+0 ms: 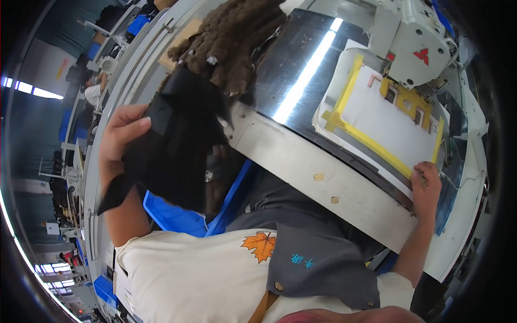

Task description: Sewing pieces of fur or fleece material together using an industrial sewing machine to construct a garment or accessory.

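My left hand (129,129) grips a floppy black fabric piece (175,145) with its thumb on top, at the left. My right hand (425,180) has its curled fingers on the lower right corner of a white template (377,121) edged with yellow tape. The template lies under the white head of a sewing machine (409,59), with a cut-out yellow plate (401,94) on it. A shiny metal bed (288,70) stretches left of the template. A pile of brown plush fabric (221,40) lies behind the black piece, partly hidden by it.
A pale metal rail (291,161) runs along the table's front. Below it, a blue bin (172,210) sits near my body. In the background at the far left, another person (94,91) is among workstations with dark piles and blue boxes.
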